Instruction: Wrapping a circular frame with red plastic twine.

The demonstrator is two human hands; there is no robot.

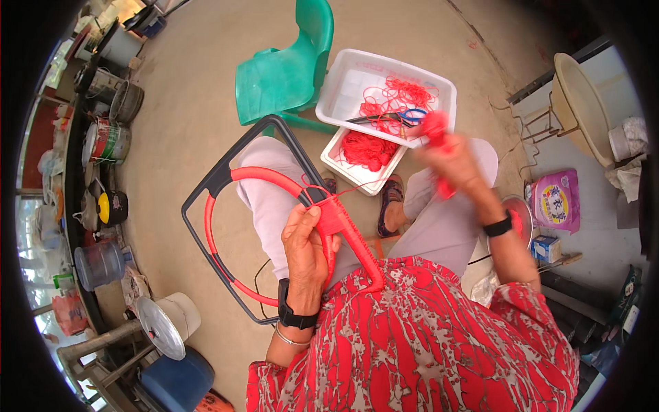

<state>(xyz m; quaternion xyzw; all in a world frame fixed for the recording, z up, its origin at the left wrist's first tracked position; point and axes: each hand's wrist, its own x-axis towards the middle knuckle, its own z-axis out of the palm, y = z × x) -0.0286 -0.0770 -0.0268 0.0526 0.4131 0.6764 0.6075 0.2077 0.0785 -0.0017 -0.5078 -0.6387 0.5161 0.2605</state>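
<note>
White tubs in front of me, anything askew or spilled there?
Slightly untidy: the big tub sits askew, its edge overlapping the small tub in view, and scissors lie among tangled red cord. I see no spill.

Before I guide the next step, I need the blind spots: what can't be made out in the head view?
Head view:
Right grip: blurred, so exact finger placement on the red cord bundle is unclear.
Left grip: most fingers are hidden behind the red-wrapped frame and the hand itself.
Lower white tray: far part covered by the upper white tray.
</note>
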